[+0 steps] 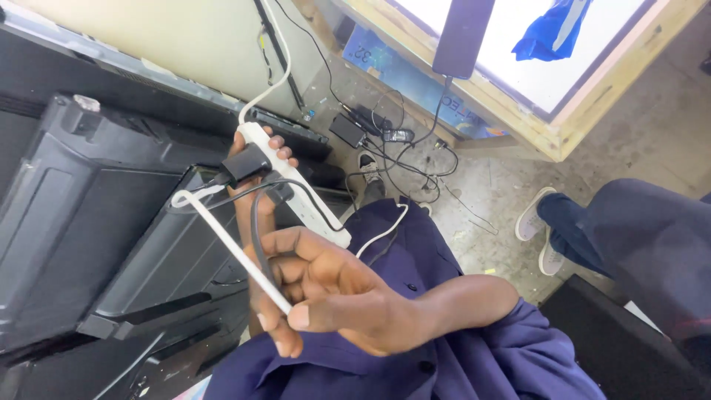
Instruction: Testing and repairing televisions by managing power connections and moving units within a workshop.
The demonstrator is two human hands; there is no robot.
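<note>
My left hand (250, 194) is raised and grips a white power strip (296, 192) around its upper part. A black plug adapter (244, 164) sits in the strip by my fingers. The strip's white lead (268, 81) runs up toward the wall. My right hand (326, 292) is just below, its arm coming in from the right. It pinches a white cable (229, 244) between thumb and fingers, and a thin black cable (255, 233) loops through the same grip up to the adapter. Both hands are over my blue shirt (459, 363).
Black flat-screen casings (81, 215) lie at the left. Another person's blue-trousered legs (629, 237) and white shoes (535, 222) are at the right. Tangled black cables and a power brick (348, 130) lie on the concrete floor. A wooden-framed lit panel (548, 122) stands at top right.
</note>
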